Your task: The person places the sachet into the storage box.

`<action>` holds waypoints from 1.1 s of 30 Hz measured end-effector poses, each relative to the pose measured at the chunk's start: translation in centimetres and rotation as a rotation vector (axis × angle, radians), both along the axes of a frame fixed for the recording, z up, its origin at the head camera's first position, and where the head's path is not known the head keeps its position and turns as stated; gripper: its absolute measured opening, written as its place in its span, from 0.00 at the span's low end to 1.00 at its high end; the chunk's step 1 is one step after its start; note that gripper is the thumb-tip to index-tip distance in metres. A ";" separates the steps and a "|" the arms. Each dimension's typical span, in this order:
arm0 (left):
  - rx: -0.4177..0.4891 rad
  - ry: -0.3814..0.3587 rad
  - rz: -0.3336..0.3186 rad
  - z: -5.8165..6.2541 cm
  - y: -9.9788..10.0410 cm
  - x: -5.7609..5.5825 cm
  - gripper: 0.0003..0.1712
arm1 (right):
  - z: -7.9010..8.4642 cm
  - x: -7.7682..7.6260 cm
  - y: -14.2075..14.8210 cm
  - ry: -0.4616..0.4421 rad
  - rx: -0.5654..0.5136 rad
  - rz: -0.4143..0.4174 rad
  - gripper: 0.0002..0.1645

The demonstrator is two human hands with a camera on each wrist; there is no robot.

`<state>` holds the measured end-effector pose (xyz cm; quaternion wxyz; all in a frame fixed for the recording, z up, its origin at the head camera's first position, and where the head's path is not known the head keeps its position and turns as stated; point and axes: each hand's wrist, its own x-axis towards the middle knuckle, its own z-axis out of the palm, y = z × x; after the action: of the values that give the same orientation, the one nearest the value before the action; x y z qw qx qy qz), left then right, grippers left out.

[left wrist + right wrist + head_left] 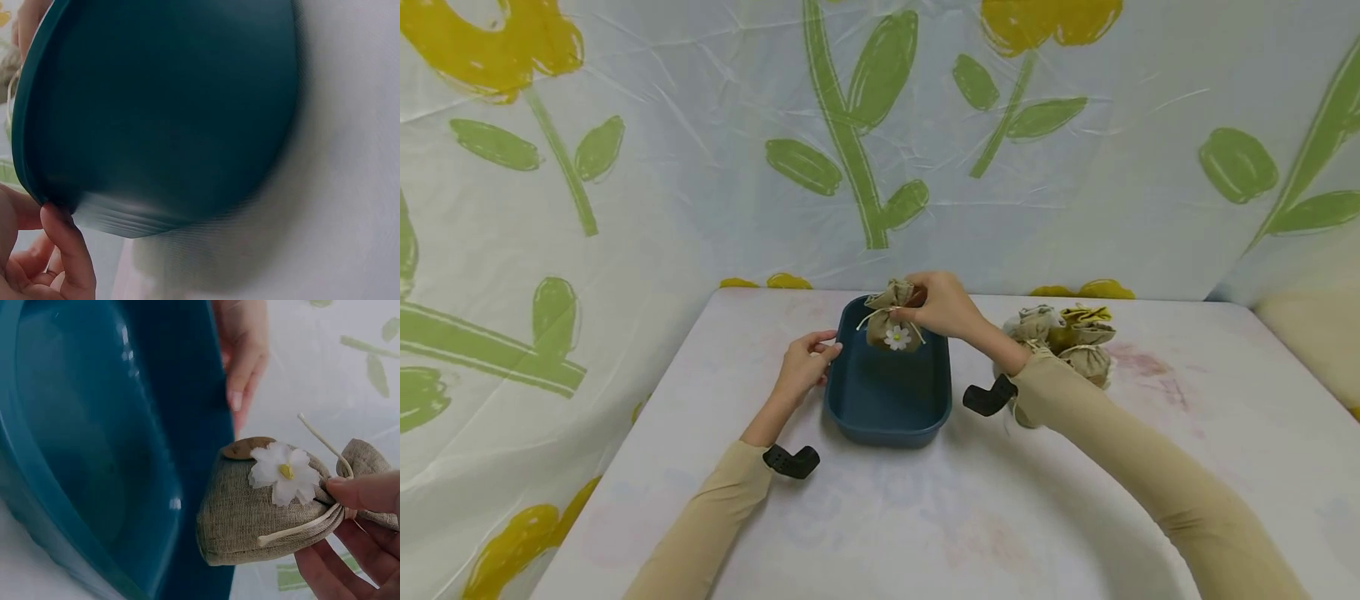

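A small beige cloth drawstring pouch (878, 335) with a white flower hangs over the far part of a dark blue rectangular basin (887, 396). My right hand (946, 307) pinches the pouch at its tied neck, thumb on one side and fingers on the other. In the right wrist view, the pouch (250, 515) shows its yellow-centred flower, pale cord ends and a brown tag-like patch. At the basin's left side, my left hand (805, 363) grips the rim between thumb and fingers. From the left wrist, the basin's outer wall (162, 112) fills much of the view.
Right of the basin, several more cloth pouches (1086, 360) stand bunched together, partly behind my right forearm. A white patterned cloth covers the table (880, 517). Behind it hangs a flower-print sheet (700, 192), with another side of it on the left.
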<state>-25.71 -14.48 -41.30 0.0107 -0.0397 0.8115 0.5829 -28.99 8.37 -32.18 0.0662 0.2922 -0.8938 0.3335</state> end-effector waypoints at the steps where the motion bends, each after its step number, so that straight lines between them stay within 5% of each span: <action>1: -0.007 0.001 0.000 0.0 0.0 0.0 0.19 | -0.1 -0.3 -0.1 -0.001 0.007 0.006 0.10; 18: -0.006 0.073 0.010 -0.1 -0.1 0.2 0.18 | -2.4 -4.2 -2.1 -0.026 0.002 0.068 0.10; 33: -0.004 0.023 0.025 -0.3 0.0 -0.1 0.17 | -3.9 -5.2 -3.7 -0.095 0.014 0.019 0.12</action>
<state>-25.76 -14.48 -41.59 -0.0058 -0.0433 0.8122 0.5818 -34.17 4.70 -36.13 0.0185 0.2849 -0.8955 0.3414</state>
